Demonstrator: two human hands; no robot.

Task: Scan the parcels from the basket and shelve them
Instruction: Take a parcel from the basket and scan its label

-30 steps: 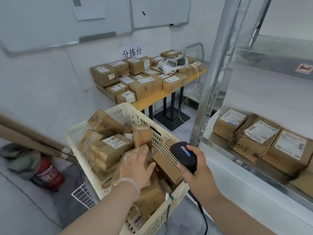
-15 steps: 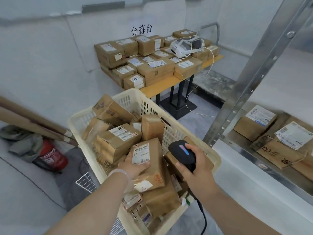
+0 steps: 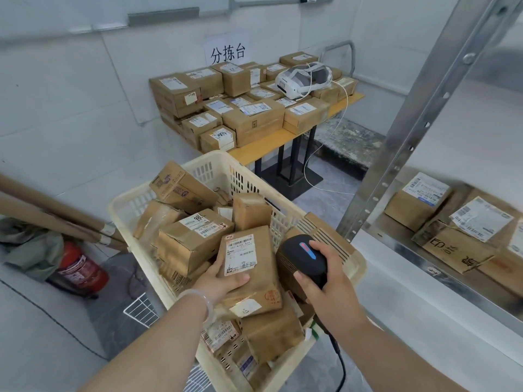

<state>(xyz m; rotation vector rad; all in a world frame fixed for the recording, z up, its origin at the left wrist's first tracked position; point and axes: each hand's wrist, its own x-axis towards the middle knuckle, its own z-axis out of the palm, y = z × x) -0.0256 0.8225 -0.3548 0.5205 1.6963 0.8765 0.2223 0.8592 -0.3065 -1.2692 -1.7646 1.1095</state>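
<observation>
A cream plastic basket (image 3: 285, 215) in front of me is full of several brown cardboard parcels. My left hand (image 3: 219, 282) grips one long parcel (image 3: 254, 281) from its left side, white label facing up, lifted slightly over the pile. My right hand (image 3: 329, 290) holds a black handheld scanner (image 3: 301, 257) with a red and blue stripe, just right of that parcel; its cable hangs down. The metal shelf (image 3: 424, 267) at the right carries several labelled parcels (image 3: 464, 222).
A yellow-topped table (image 3: 283, 142) against the far wall is stacked with parcels and a white label printer (image 3: 300, 77). A red fire extinguisher (image 3: 80, 271), cardboard tubes and cloth lie on the floor at left. The shelf's steel upright (image 3: 418, 120) stands close on the right.
My left hand has pulled a long parcel up out of the pile and turned its label upward. The scanner in my right hand has come close beside it.
</observation>
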